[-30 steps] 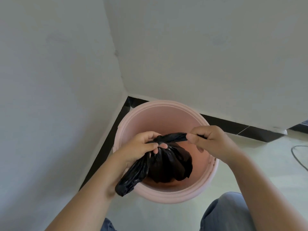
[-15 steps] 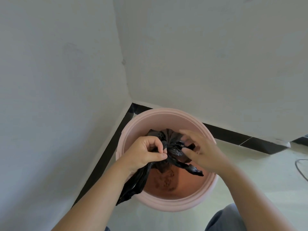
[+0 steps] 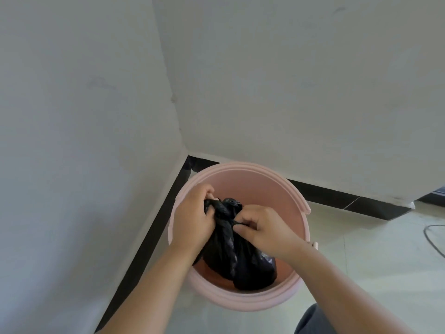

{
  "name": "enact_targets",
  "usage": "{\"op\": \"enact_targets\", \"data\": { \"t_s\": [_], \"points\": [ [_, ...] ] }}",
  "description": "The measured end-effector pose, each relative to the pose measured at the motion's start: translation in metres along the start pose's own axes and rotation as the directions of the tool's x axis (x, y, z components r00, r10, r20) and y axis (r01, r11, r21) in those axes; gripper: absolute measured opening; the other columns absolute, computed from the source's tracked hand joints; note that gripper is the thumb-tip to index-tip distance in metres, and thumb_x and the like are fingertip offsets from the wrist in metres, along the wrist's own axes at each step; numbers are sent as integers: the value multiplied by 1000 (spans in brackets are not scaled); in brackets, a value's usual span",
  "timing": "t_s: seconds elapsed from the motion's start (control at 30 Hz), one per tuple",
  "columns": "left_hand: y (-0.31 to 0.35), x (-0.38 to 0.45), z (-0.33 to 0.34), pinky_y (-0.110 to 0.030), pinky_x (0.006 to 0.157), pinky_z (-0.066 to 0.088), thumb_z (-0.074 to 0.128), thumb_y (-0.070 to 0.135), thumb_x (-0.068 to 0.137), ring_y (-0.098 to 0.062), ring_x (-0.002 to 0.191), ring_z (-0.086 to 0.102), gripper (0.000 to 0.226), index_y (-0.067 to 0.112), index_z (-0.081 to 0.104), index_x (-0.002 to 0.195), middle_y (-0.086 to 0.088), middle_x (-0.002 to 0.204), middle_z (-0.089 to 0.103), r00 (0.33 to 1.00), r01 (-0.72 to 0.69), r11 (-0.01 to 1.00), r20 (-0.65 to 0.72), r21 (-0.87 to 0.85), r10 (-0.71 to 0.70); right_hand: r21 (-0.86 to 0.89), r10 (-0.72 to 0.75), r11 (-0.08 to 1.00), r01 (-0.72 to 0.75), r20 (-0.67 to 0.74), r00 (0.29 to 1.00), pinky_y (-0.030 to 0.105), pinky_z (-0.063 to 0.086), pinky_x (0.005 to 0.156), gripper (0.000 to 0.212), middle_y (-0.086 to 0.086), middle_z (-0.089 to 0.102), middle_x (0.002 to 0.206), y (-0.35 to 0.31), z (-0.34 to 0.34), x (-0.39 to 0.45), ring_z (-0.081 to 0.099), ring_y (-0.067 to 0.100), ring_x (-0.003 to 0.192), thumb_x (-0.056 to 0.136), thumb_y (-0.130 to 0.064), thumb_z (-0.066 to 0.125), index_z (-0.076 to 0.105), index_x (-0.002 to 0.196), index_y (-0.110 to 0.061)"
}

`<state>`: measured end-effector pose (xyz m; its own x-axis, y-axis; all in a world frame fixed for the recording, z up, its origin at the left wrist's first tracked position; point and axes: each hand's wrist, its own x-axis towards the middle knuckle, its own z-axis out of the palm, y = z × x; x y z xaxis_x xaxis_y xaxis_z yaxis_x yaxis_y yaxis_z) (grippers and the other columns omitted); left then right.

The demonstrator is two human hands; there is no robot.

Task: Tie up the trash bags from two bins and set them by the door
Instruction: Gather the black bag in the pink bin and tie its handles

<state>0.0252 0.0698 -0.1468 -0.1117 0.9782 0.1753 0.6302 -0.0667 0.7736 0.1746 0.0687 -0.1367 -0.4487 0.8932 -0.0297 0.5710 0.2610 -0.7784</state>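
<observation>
1. Corner of a room: 2 plain pale walls (image 3: pixel 289 80) meet above a black skirting strip (image 3: pixel 337 198); pale tiled floor (image 3: pixel 361 261) below. No writing, brand or label can be read on any surface.
2. Pink round bin (image 3: pixel 243 302) stands on the floor in the corner, close to both skirtings. Its rim is ridged, and a small tab sticks out on the right side.
3. Black trash bag (image 3: pixel 231 259) sits inside the bin, toward the near side, with its top gathered up. Plastic is glossy, wrinkled and opaque; contents not visible. The bin's pink inner wall is bare behind it.
4. Left hand (image 3: pixel 192 218): grip clenched on the gathered top of the bag from the left; black plastic bunches out between the fingers.
5. Right hand (image 3: pixel 262 227): grip pinched on a twisted strand of the bag's top, thumb and forefinger closed on it, just beside the left hand.
6. Knot: cannot tell whether it is complete; the hands cover that part.
7. Dark cable (image 3: pixel 431 239) lies on the floor at the right edge. A grey trouser knee (image 3: pixel 310 321) shows at the bottom edge.
</observation>
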Motion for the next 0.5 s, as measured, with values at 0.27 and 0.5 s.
{"op": "enact_targets", "data": {
  "t_s": [0.27,0.5],
  "points": [
    [8,1,-9,-18,67,39,51,-2,83,-10,76,53,34,31,50,72,10,76,54,981,148,963,154,-225,-115,3,39,999,-38,-55,998,4,36,60,27,-16,45,64,-3,-5,-8,49,-12,65,83,-4,60,54,64,-22],
    [15,-9,-17,-16,65,54,40,-6,88,-11,78,66,38,24,65,90,2,89,68,794,578,532,575,-618,-195,-66,15,998,-20,-83,996,2,35,63,7,-19,45,64,5,-12,-18,48,-15,71,83,-5,61,66,79,-1]
  ]
}}
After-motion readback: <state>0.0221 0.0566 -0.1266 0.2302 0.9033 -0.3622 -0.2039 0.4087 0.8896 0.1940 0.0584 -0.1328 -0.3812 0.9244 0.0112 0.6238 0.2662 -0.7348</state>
